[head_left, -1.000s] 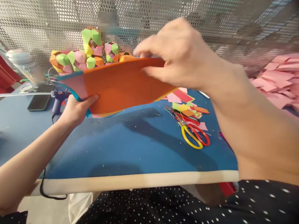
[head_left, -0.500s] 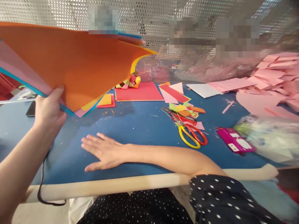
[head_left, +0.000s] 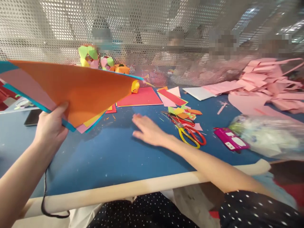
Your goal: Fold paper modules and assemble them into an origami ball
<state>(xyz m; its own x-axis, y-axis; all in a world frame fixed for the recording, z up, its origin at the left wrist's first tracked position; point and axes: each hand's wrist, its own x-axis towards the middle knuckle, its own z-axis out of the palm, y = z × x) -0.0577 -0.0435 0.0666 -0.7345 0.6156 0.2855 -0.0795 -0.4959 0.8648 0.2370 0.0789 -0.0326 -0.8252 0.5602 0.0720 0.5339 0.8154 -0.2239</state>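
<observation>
My left hand grips a stack of large coloured paper sheets by its near edge, thumb on top, and holds it up off the table. Orange is uppermost, with pink, yellow and blue layers showing at the corners. My right hand is open, fingers stretched out over the middle of the blue table; I cannot tell whether it touches the surface. Just right of it lie scissors with yellow and red handles, partly over small paper scraps. Beyond, red sheets lie flat, partly behind the raised stack.
Folded paper ornaments stand at the back by the perforated metal screen. A pile of pink paper strips fills the far right. Nearer are a magenta packet and a clear plastic bag. A dark phone-like object lies left.
My right hand has moved right and away from me across the table, toward the scissors. The paper stack in my left hand has come lower, uncovering the ornaments behind it.
</observation>
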